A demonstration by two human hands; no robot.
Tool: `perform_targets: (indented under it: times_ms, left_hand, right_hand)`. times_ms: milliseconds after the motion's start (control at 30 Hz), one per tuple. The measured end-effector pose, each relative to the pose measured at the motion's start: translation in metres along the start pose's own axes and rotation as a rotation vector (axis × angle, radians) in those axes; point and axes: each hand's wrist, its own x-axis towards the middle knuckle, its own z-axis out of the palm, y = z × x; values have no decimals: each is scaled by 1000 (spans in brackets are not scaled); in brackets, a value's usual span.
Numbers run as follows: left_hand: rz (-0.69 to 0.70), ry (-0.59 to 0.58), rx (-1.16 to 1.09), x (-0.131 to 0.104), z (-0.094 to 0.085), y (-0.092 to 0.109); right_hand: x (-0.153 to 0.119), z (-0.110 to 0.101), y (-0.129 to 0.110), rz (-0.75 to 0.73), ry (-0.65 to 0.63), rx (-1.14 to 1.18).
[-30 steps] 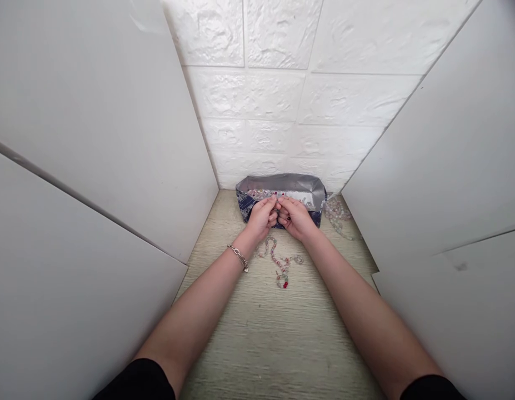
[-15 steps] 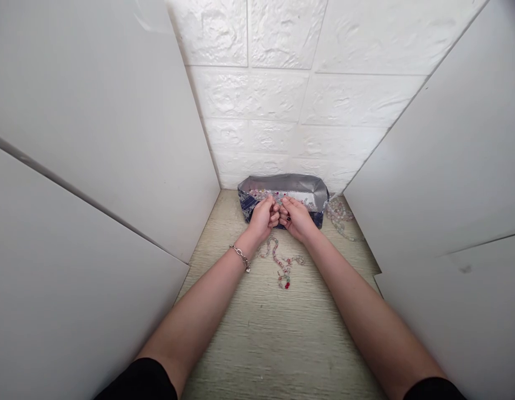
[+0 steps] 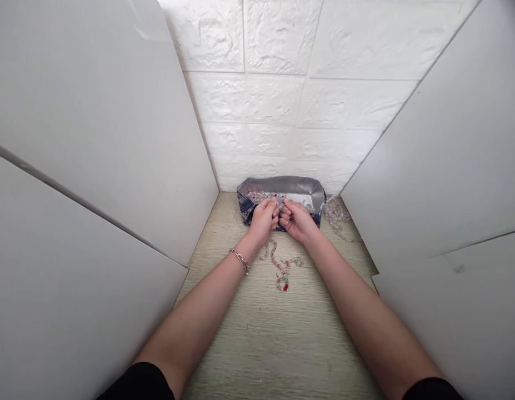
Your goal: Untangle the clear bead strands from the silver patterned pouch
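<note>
My left hand (image 3: pixel 264 215) and my right hand (image 3: pixel 298 219) meet side by side over the front edge of an open bag (image 3: pixel 245 213), silver inside and dark blue outside. Both are closed, with thumb and forefinger pinched; whatever sits between the fingertips is too small to make out. Loose, mostly clear and pink beads (image 3: pixel 257 196) lie inside the bag, a few of them red. A string of small beads (image 3: pixel 276 258) winds across the surface just below my hands, with red beads at its near end. Its upper end passes out of sight by my left hand.
A heap of strung pale beads (image 3: pixel 337 214) lies right of the bag. Behind stands a white brick-patterned wall (image 3: pixel 278 100). White panels (image 3: pixel 94 128) close in on the left and white panels (image 3: pixel 444 150) on the right of the pale wood-grain surface (image 3: pixel 257 339).
My fingertips have drawn slightly apart, and the pale greenish bead seen between them earlier no longer shows. The camera view has shifted a little; the bag and bead strings stay put.
</note>
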Motion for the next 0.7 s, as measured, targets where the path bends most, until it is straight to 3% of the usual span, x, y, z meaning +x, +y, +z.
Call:
perform_targets:
  times_ms: [367, 700]
  left_hand:
    - [-10, 116, 149, -1, 6, 1]
    - [-26, 64, 149, -2, 4, 2]
  right_hand:
    - [-3, 0, 0, 22, -70, 40]
    - [-1, -2, 2, 15, -74, 53]
